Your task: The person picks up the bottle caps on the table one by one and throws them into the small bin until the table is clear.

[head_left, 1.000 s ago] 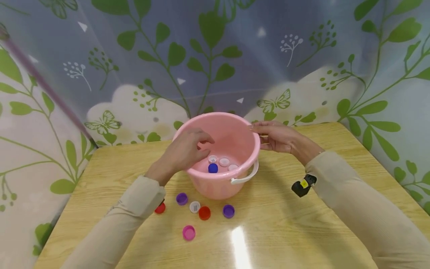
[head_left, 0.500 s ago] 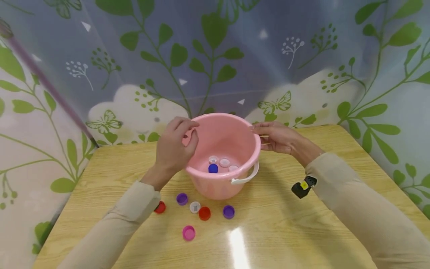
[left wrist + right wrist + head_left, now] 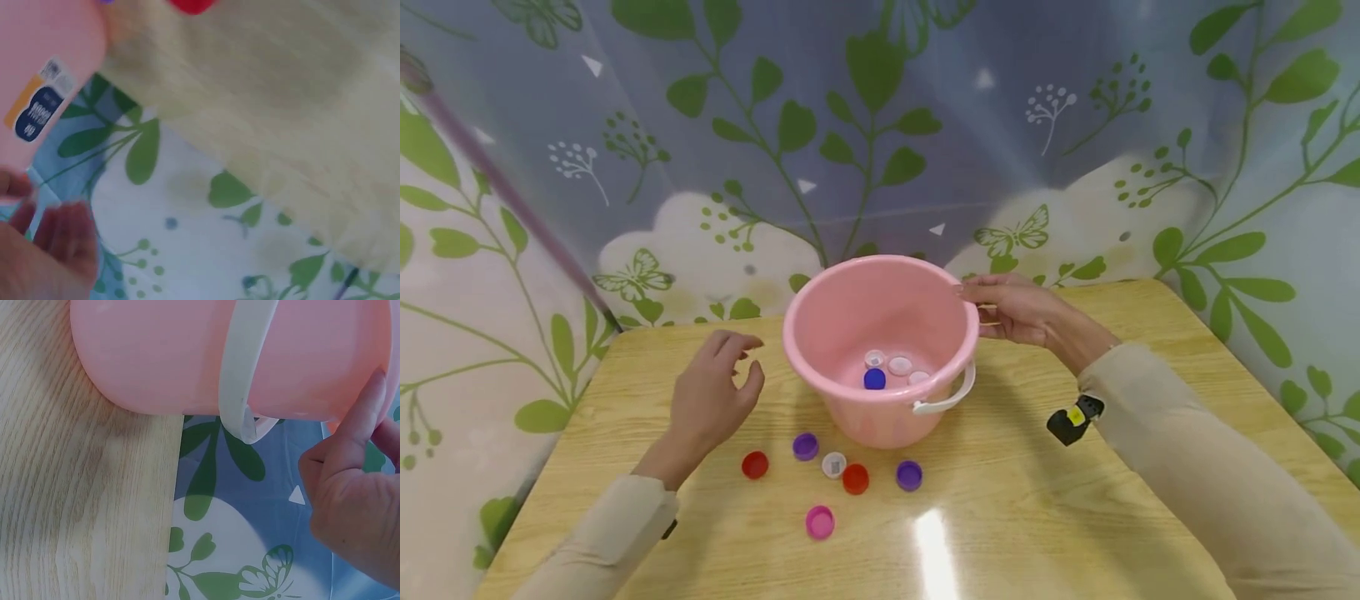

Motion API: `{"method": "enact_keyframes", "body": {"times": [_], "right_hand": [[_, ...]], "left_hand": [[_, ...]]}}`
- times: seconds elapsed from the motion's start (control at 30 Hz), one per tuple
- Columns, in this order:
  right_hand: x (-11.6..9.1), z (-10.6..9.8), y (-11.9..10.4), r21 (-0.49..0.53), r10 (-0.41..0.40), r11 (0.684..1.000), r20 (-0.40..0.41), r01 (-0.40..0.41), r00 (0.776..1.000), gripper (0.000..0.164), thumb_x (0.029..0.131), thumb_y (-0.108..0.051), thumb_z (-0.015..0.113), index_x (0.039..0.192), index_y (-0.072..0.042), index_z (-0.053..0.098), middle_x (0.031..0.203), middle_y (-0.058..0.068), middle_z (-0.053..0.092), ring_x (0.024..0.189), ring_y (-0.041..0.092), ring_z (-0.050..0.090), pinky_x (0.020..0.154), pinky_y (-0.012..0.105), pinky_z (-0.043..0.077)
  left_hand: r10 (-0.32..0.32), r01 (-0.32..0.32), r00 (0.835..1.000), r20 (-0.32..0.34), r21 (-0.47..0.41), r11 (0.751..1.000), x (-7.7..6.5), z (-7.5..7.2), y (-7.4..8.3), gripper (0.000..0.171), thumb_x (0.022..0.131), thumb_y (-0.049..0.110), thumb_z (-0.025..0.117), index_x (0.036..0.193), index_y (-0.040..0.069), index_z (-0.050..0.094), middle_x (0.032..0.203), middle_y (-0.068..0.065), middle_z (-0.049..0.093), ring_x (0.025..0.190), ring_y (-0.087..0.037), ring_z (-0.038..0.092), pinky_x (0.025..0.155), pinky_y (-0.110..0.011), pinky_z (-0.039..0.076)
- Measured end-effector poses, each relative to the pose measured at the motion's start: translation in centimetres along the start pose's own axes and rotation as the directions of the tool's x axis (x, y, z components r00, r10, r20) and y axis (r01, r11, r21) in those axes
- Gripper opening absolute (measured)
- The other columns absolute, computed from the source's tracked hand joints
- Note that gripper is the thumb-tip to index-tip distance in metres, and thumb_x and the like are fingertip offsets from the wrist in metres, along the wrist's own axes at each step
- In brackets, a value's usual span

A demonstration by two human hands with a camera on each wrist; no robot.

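A pink bucket [image 3: 880, 417] with a white handle [image 3: 946, 400] stands upright on the table. My right hand [image 3: 1018, 312] pinches its rim on the right; in the right wrist view a finger [image 3: 362, 415] lies against the outside just below the rim. To the left, apart from the bucket, my left hand [image 3: 713, 392] hovers above the table, fingers loosely bent and holding nothing. Inside the bucket lie a blue bottle cap [image 3: 874, 379] and several whitish caps [image 3: 899, 366]. In the left wrist view a label [image 3: 40, 109] shows on the bucket's side.
In front of the bucket lie a red cap [image 3: 755, 465], a purple cap [image 3: 806, 447], a white cap [image 3: 833, 465], another red cap [image 3: 855, 479], a second purple cap [image 3: 909, 476] and a pink cap [image 3: 820, 522]. Leaf-patterned cloth [image 3: 880, 150] hangs behind the wooden table [image 3: 1037, 517].
My left hand has come out from over the bucket's opening, passed its left rim and moved left and down toward the table. My right hand stays at the rim.
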State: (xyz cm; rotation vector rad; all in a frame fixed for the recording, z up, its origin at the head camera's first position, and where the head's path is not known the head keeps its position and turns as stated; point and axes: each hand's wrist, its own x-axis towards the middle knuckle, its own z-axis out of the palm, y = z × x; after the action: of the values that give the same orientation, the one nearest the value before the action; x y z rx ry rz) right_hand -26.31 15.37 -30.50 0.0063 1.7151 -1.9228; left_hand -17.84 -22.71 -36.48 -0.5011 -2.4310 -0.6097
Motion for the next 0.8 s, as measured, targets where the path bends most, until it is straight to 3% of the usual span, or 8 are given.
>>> {"method": "enact_keyframes", "body": {"times": [0.07,0.17,0.27,0.37,0.47,0.67,0.8], "right_hand": [[-0.1,-0.1,0.1,0.005,0.0,1.0,-0.002,0.0,1.0,0.028,0.096,-0.017,0.059,0.119,-0.002,0.053,0.092,0.006,0.057,0.074,0.012,0.062,0.07,0.027,0.057],[-0.1,-0.2,0.2,0.006,-0.006,1.0,0.001,0.006,1.0,0.03,0.097,-0.018,0.059,0.121,-0.001,0.052,0.091,0.005,0.057,0.073,0.012,0.061,0.069,0.026,0.057],[-0.1,-0.1,0.2,0.012,-0.01,1.0,0.006,0.01,1.0,0.029,0.096,-0.018,0.059,0.12,-0.002,0.053,0.091,0.005,0.058,0.073,0.012,0.061,0.068,0.026,0.057],[0.0,0.0,0.3,0.021,-0.01,1.0,0.008,0.01,1.0,0.023,0.096,-0.017,0.06,0.114,-0.003,0.057,0.09,0.006,0.059,0.073,0.013,0.062,0.069,0.026,0.057],[0.0,0.0,0.4,0.024,-0.007,1.0,0.006,0.007,1.0,0.019,0.096,-0.017,0.06,0.109,-0.004,0.06,0.088,0.006,0.059,0.072,0.013,0.062,0.068,0.027,0.057],[-0.1,0.0,0.4,0.024,-0.007,1.0,0.005,0.007,1.0,0.017,0.095,-0.019,0.061,0.106,-0.006,0.063,0.087,0.006,0.058,0.072,0.013,0.061,0.068,0.026,0.057],[-0.1,-0.1,0.4,0.035,-0.007,0.999,0.008,0.007,1.0,0.021,0.095,-0.019,0.061,0.11,-0.005,0.061,0.086,0.006,0.058,0.071,0.013,0.061,0.067,0.026,0.057]], "left_hand": [[-0.001,0.0,0.986,0.169,0.006,1.0,-1.2,-0.2,-0.4,0.019,0.085,0.009,0.064,0.103,0.005,0.064,0.1,-0.009,0.059,0.083,-0.024,0.06,0.063,-0.038,0.054],[0.005,-0.004,0.918,0.396,-0.005,1.0,-2.7,-0.1,-0.8,0.021,0.087,0.014,0.066,0.106,0.005,0.065,0.104,-0.007,0.059,0.088,-0.024,0.061,0.073,-0.04,0.055],[0.029,-0.026,0.847,0.531,-0.013,1.0,-4.0,-0.1,-1.1,0.025,0.088,0.02,0.068,0.108,0.006,0.066,0.106,-0.004,0.059,0.094,-0.024,0.061,0.079,-0.041,0.053],[0.039,-0.048,0.801,0.597,0.0,0.999,-5.0,-0.1,-1.5,0.03,0.086,0.025,0.072,0.109,0.007,0.067,0.106,-0.002,0.06,0.095,-0.022,0.061,0.081,-0.04,0.053],[0.05,-0.078,0.779,0.625,0.019,0.997,-5.8,0.1,-1.9,0.034,0.083,0.027,0.074,0.11,0.007,0.067,0.105,-0.003,0.061,0.094,-0.021,0.061,0.082,-0.04,0.053],[0.072,-0.112,0.76,0.646,0.02,0.994,-6.4,0.5,-2.2,0.034,0.081,0.025,0.075,0.109,0.007,0.067,0.102,-0.003,0.062,0.089,-0.017,0.06,0.079,-0.038,0.053],[0.108,-0.129,0.765,0.635,-0.014,0.992,-6.5,0.7,-2.3,0.02,0.08,0.017,0.074,0.098,0.01,0.069,0.093,0.002,0.059,0.08,-0.012,0.056,0.073,-0.033,0.052]]}}
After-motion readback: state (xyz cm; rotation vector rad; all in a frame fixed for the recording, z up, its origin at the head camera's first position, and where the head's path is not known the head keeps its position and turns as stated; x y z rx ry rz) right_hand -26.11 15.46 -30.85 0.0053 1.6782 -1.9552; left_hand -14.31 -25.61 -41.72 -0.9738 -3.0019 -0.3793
